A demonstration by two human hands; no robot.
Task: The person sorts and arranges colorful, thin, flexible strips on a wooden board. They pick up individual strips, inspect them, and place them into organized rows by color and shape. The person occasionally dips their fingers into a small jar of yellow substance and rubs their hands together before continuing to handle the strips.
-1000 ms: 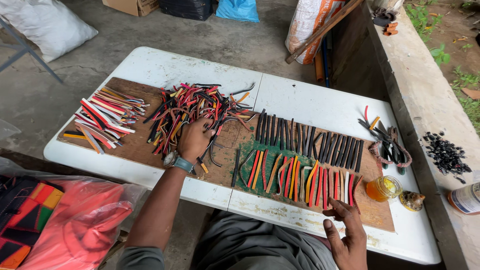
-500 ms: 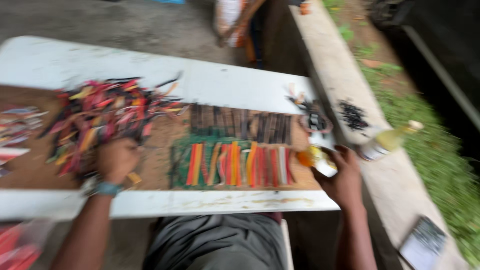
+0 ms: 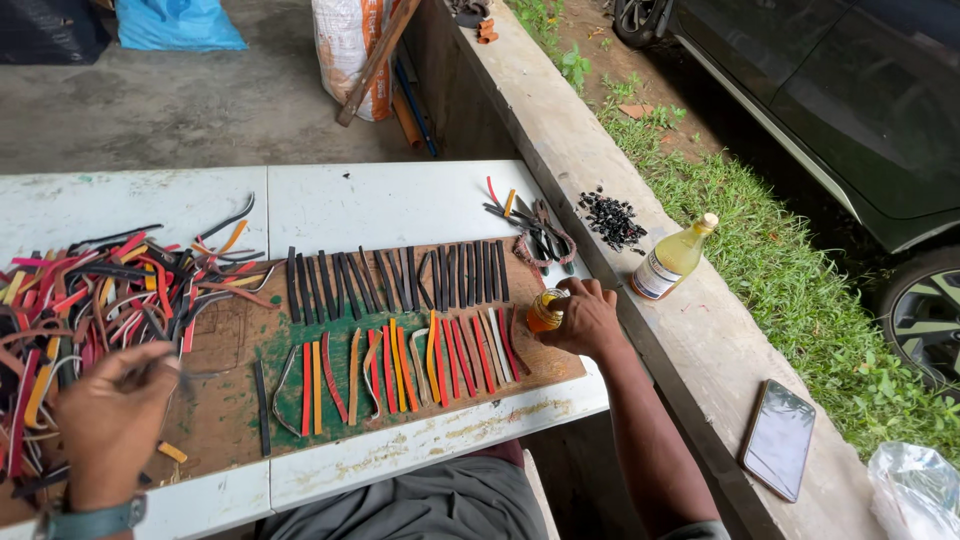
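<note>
The left hand (image 3: 110, 420) is loosely curled beside the tangled pile of coloured strips (image 3: 110, 300), seemingly pinching a thin dark strip, though blur hides the grip. The right hand (image 3: 585, 318) closes around a small amber jar (image 3: 545, 310) at the board (image 3: 230, 345) corner, steadying it upright. Beyond its knuckles, the bottle (image 3: 672, 260) stands clear on the ledge (image 3: 560, 130).

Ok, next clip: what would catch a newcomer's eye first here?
Probably the tangled heap of coloured strips at the board's left end, and the neat rows of strips laid across its middle. The right hand grips a small orange jar at the board's right edge; the left hand pinches a thin strip.
</note>
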